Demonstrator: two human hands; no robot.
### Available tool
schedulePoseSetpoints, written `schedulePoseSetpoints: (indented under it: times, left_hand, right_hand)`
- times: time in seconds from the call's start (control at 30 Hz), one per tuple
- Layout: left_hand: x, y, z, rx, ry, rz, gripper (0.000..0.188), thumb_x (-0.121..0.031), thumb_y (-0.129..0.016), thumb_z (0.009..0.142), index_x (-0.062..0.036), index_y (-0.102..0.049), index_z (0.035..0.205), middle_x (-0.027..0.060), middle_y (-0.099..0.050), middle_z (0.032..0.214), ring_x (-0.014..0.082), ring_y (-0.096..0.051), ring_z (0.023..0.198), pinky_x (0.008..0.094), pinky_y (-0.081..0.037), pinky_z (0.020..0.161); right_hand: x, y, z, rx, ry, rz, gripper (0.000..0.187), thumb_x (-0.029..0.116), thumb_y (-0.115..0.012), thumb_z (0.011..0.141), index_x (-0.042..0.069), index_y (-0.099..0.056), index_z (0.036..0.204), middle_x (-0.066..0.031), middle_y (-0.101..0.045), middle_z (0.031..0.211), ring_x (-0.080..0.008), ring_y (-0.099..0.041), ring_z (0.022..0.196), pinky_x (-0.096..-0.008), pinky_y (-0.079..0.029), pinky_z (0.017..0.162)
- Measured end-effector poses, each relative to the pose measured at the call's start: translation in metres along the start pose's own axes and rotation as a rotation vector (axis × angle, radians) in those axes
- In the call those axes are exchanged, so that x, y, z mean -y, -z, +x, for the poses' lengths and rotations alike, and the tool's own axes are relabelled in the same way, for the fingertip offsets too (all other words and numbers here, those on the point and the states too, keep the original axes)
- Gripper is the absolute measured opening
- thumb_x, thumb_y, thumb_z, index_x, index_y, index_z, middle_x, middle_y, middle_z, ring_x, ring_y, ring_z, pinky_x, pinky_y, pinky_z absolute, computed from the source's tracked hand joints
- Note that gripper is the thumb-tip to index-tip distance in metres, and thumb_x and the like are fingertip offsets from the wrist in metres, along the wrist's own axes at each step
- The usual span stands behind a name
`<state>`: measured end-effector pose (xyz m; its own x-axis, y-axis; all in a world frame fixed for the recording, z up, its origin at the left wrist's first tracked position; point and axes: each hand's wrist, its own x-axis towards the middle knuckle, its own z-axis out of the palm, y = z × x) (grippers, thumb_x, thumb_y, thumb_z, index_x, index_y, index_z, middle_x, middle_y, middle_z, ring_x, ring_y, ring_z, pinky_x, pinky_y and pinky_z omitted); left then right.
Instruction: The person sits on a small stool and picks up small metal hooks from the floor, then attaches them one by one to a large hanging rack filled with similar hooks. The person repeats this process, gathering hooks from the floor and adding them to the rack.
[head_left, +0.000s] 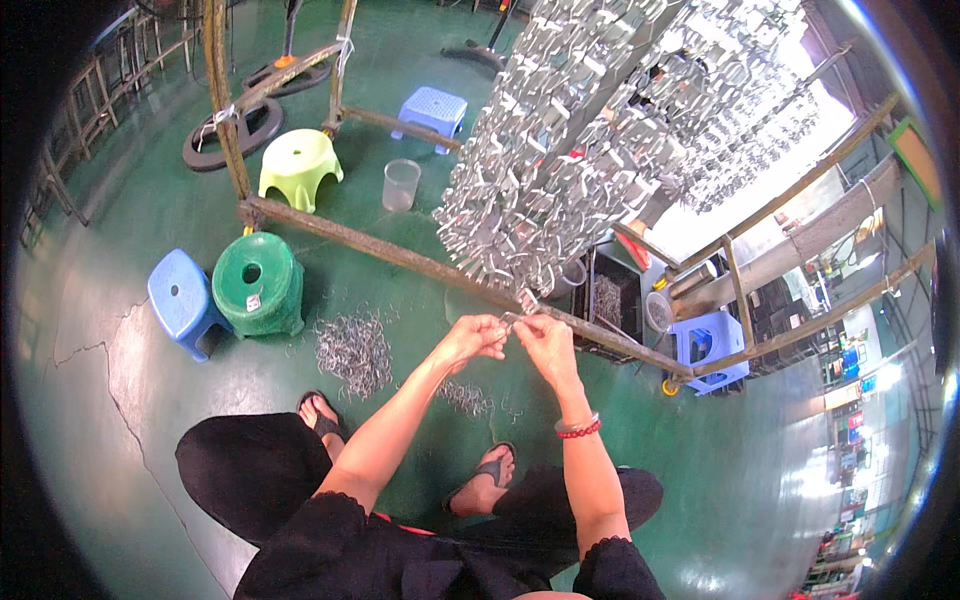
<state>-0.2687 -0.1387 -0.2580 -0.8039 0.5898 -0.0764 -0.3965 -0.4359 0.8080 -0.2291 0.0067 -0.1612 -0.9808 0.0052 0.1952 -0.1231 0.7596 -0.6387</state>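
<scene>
In front of me my left hand (476, 340) and my right hand (547, 347) meet, fingertips pinched together. Between them is a small silvery metal piece (510, 319), too small to make out its exact kind. Both hands are just below the lower end of a thick hanging cluster of bent metal parts (530, 190). One of those parts (527, 300) dangles right above my right fingers. On the floor below and left of my hands lies a heap of small metal hooks (355, 355). A smaller scatter of hooks (466, 398) lies between my feet.
A wooden rail (360, 243) of the rack crosses behind my hands. Beyond it stand a yellow-green stool (300, 165), a blue stool (432, 112) and a see-through bucket (401, 185). Green (285, 290) and blue stools (178, 290) stand left; a black crate (608, 290) is right.
</scene>
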Motion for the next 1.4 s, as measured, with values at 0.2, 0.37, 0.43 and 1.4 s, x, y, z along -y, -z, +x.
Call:
schedulePoseSetpoints:
  times: [0.2,0.37,0.43,1.4]
  left_hand:
    - [-0.006,-0.002,-0.003,0.025,-0.037,0.078,0.018,-0.018,-0.059,0.087,-0.0008,-0.057,0.093,0.003,-0.057,0.083,0.0108,-0.057,0.072,0.029,-0.054,0.069]
    - [0.002,-0.003,-0.008,0.028,-0.056,0.043,0.021,-0.02,-0.057,0.089,-0.0013,-0.055,0.098,0.0032,-0.058,0.086,0.011,-0.058,0.076,0.0267,-0.052,0.074]
    - [0.004,-0.003,-0.014,0.017,-0.07,0.048,0.021,-0.02,-0.056,0.089,-0.0009,-0.054,0.097,0.0038,-0.058,0.087,0.0116,-0.058,0.076,0.0266,-0.052,0.074]
    - [0.003,0.032,0.002,0.572,0.364,-0.243,0.02,-0.007,-0.058,0.085,0.0021,-0.058,0.102,0.0088,-0.061,0.089,0.0165,-0.061,0.076,0.0379,-0.053,0.079]
  right_hand:
    - [-0.007,-0.006,-0.007,0.008,-0.028,0.111,0.018,0.014,-0.056,0.085,-0.003,-0.063,0.086,-0.0056,-0.063,0.067,-0.0095,-0.058,0.059,-0.0248,-0.046,0.054]
    - [-0.015,-0.008,-0.003,0.047,-0.073,0.2,0.019,0.012,-0.052,0.085,-0.001,-0.063,0.093,-0.009,-0.064,0.067,-0.0125,-0.06,0.059,-0.0278,-0.048,0.057]
    - [-0.011,-0.007,-0.008,0.061,-0.115,0.222,0.018,0.011,-0.053,0.085,-0.001,-0.063,0.093,-0.0083,-0.064,0.069,-0.0117,-0.06,0.06,-0.0266,-0.048,0.058]
    - [-0.002,0.02,-0.024,0.553,-0.136,0.507,0.019,0.014,-0.064,0.081,-0.002,-0.063,0.092,-0.0018,-0.06,0.078,-0.0071,-0.05,0.065,-0.0229,-0.042,0.058]
